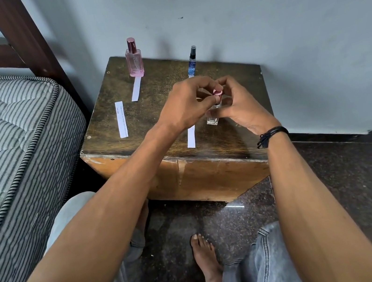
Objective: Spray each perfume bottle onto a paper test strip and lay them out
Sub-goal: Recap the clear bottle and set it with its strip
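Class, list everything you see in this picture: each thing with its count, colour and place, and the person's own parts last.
pink bottle: one, pink, table's back left
blue bottle: one, blue with black top, table's back middle
clear bottle: one, clear glass, in the right hand
cap: one, pink, atop the clear bottle
paper strips: three, white, before the pink bottle, table's left, front under the left wrist
table: one, dark brown, against the wall
mattress: one, grey striped, far left
bracelet: one, black, right wrist
left hand: pinches the cap
right hand: holds the clear bottle
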{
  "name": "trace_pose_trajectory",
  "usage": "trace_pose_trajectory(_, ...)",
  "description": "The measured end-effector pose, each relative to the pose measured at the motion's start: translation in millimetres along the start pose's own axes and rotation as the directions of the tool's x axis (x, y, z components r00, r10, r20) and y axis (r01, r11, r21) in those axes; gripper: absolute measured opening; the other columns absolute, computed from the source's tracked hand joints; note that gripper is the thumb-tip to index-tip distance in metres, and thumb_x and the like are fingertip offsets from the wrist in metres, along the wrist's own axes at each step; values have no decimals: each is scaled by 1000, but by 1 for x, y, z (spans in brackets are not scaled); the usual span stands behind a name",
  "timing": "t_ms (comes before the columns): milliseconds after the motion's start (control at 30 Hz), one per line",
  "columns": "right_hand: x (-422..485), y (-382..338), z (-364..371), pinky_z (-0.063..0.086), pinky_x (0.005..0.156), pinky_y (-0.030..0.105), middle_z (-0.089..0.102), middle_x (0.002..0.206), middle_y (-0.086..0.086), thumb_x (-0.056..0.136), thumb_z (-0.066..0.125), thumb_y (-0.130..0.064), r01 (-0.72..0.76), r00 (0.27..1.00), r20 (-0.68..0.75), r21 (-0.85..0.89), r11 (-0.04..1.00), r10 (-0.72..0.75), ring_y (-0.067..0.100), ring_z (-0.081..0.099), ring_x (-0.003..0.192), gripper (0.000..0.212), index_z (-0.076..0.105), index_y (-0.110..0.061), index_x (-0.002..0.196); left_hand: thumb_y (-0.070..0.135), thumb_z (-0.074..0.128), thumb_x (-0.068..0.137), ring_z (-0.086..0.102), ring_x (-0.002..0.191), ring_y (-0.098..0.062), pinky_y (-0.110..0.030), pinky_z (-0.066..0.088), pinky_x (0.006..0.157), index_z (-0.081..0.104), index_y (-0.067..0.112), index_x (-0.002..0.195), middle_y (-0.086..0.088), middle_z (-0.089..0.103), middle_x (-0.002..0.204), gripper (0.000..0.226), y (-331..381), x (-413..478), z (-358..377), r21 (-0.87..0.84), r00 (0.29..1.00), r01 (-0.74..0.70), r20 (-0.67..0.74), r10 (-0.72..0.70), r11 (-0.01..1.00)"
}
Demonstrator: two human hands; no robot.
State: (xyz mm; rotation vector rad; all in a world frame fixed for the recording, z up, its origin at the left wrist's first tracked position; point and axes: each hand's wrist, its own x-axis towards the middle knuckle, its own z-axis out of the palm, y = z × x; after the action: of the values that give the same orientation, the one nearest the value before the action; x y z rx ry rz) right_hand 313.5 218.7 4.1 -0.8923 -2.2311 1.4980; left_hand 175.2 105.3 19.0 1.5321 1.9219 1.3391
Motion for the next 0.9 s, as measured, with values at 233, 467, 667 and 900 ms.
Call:
trace_pose_trajectory(233,2,4,-2,51,102,47,68,119,3,76,89,-15,-34,999,30,-135,990,38,21,65,110,58,57,-22,123,18,75,86,69,92,1,-13,53,84,74,21,103,8,74,102,18,-1,1,-2,-7,999,-18,40,18,1000)
trace_pose_trajectory(467,0,4,-4,49,96,31,74,112,-2,77,88,-9,-44,996,71,-155,987,56,10,69,104,63,61,-25,132,16,74,86,68,94,-1,-22,55,87,71,28,101,9,73,104,20,-4,1,2,31,993,-100,69,97,995)
trace_pose_trajectory(667,1,5,-3,53,94,38,76,98,-3,73,90,-11,-37,998,34,-188,981,44,8,70,92,48,68,-18,115,17,73,85,69,90,-7,-35,56,85,73,19,101,6,73,100,16,-7,1,9,91,992,-123,15,122,988)
trace_pose_trajectory(900,-1,6,-1,54,94,46,74,96,-1,70,92,-15,-32,999,-10,-217,976,31,18,70,95,41,68,-18,104,20,71,86,70,89,-15,-41,57,80,74,15,99,3,72,99,14,-11,0,12,160,986,-156,-24,162,975)
